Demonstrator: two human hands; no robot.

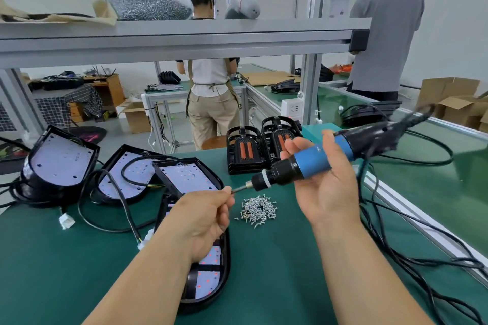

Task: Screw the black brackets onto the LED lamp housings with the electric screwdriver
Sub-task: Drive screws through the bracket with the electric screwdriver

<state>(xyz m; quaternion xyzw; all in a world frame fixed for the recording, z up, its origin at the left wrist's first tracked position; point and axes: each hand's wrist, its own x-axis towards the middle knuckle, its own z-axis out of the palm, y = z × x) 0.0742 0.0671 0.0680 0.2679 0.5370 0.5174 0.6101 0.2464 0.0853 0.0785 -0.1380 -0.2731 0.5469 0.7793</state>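
My right hand (326, 185) holds the blue and black electric screwdriver (314, 162) level above the green table, its bit pointing left. My left hand (204, 215) pinches at the bit's tip (239, 189); whether a screw sits there I cannot tell. Under my left forearm lies an LED lamp housing (211, 272) with white boards showing red dots. Three more housings (62, 161) (124, 174) (184, 177) lie further left. Two stacks of black brackets (244, 150) stand behind the screwdriver. A pile of small silver screws (257, 210) lies between my hands.
Black cables (412, 258) trail along the table's right side beside the aluminium edge rail (412, 221). A white connector (66, 220) lies at the left. An overhead shelf (184, 37) carries a bag of screws (148, 2). Two people work at benches behind.
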